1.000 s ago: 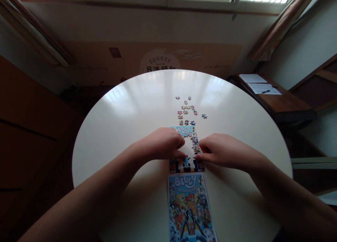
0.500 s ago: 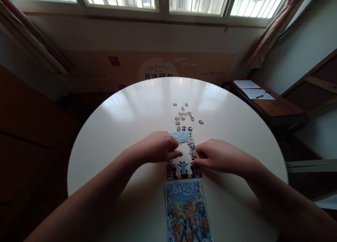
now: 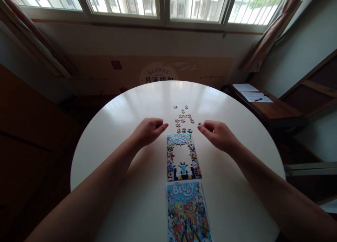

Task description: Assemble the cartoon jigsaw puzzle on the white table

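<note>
A partly assembled jigsaw puzzle (image 3: 196, 165) lies on the round white table, its border joined around a bare middle, with a blue dog face along the bottom. My left hand (image 3: 149, 131) hovers left of the puzzle's top edge, fingers curled in and thumb pointing right; nothing shows in it. To the right of the loose pieces, my right hand (image 3: 217, 132) is closed, with thumb and forefinger at a dark blue puzzle piece (image 3: 200, 123), partly covered by the fingers. Several loose puzzle pieces (image 3: 182, 120) are scattered beyond the puzzle.
A printed reference picture (image 3: 187, 210) with the same design lies just below the puzzle. The round white table (image 3: 105, 136) stands before a windowed wall. At the right is a wooden side table (image 3: 283, 107) with papers (image 3: 256, 97) and a pen (image 3: 258, 99).
Both hands have left the puzzle and moved farther up the table. My left hand went up and left; my right hand reached the blue piece. The puzzle's middle is now uncovered.
</note>
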`<state>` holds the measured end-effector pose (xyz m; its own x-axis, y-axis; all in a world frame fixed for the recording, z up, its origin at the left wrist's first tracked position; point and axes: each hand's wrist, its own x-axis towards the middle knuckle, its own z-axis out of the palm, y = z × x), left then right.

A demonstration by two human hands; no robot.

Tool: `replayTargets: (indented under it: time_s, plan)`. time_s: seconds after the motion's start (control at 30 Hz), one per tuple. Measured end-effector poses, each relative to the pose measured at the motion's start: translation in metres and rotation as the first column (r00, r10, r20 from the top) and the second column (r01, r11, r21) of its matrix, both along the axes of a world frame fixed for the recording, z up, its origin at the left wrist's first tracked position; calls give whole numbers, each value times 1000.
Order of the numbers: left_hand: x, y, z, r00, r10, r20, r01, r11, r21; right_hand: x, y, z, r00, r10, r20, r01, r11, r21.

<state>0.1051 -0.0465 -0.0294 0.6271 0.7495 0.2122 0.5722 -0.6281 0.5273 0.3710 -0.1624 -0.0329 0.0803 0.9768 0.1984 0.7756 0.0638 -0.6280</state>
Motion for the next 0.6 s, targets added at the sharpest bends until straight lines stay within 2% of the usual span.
replayTargets:
  time_s: [0.07, 0.1, 0.2, 0.37, 0.6]
  plan:
    - [-1, 1, 0, 998, 58, 26, -59, 998, 13, 7, 9, -12, 986, -87, -140, 106, 985, 134]
    - [-1, 2, 0, 996, 84, 34, -84, 996, 17, 11, 14, -18, 962, -121, -246, 164, 974, 159]
    - [-1, 2, 1, 988, 142, 57, -144, 989, 39, 22, 29, -35, 909, -202, -364, 288, 936, 201]
    - [-1, 7, -5, 977, 185, 109, -193, 979, 64, 34, 43, -53, 848, -291, -443, 427, 870, 245]
    - [-4, 17, -17, 966, 211, 151, -225, 970, 88, 38, 51, -62, 839, -315, -444, 451, 859, 241]
